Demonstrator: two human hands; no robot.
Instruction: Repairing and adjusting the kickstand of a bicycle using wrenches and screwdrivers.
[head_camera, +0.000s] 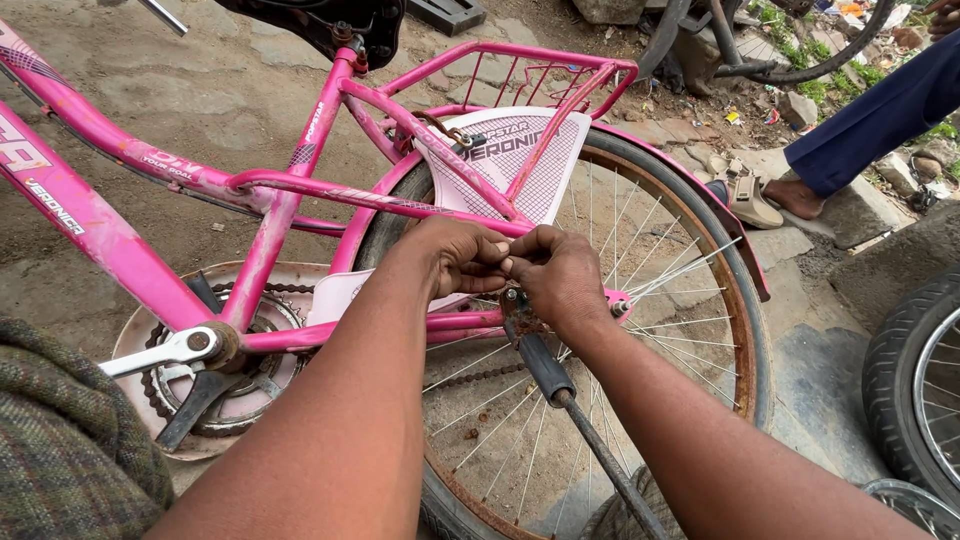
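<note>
A pink bicycle frame (130, 165) stands before me, its rear wheel (700, 300) with a rusty rim in the middle of the head view. My left hand (455, 255) and my right hand (560, 275) meet fingertip to fingertip just above the rear axle (618, 305), by the pink stays. Both sets of fingers are pinched together on some small part that I cannot make out. Below my hands a dark kickstand (560, 395) slants down to the right. The chain (480, 375) runs from the crank (190, 345) toward the hub.
A pink rear carrier (520, 75) and a white mesh skirt guard (520, 160) sit above the wheel. Another person's foot in a sandal (750, 195) and blue trouser leg (880, 115) are at the upper right. A second tyre (900, 380) is at right. Stone paving lies underneath.
</note>
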